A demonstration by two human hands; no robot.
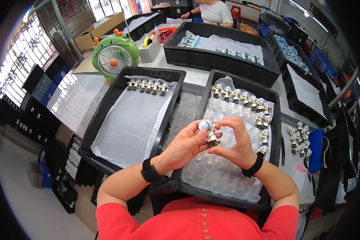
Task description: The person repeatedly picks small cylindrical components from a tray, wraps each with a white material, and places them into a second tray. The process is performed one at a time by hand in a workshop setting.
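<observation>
A single head-worn fisheye camera looks steeply down and forward from above the person's chest. Both forearms enter from the lower edge, close to the lens. The black tray (268, 120) just below sits near; the table (196, 76) runs away toward the top. Straight edges bow near the dark round rim. No second view shares this scene.

Black trays (170, 94) lined in pale grey sheeting, a white-and-cream figurine (210, 132) with brown base at the left hand (184, 145), black wristbands (150, 173), red buttoned shirt (196, 222), green-and-orange fan (115, 55) beyond.
</observation>
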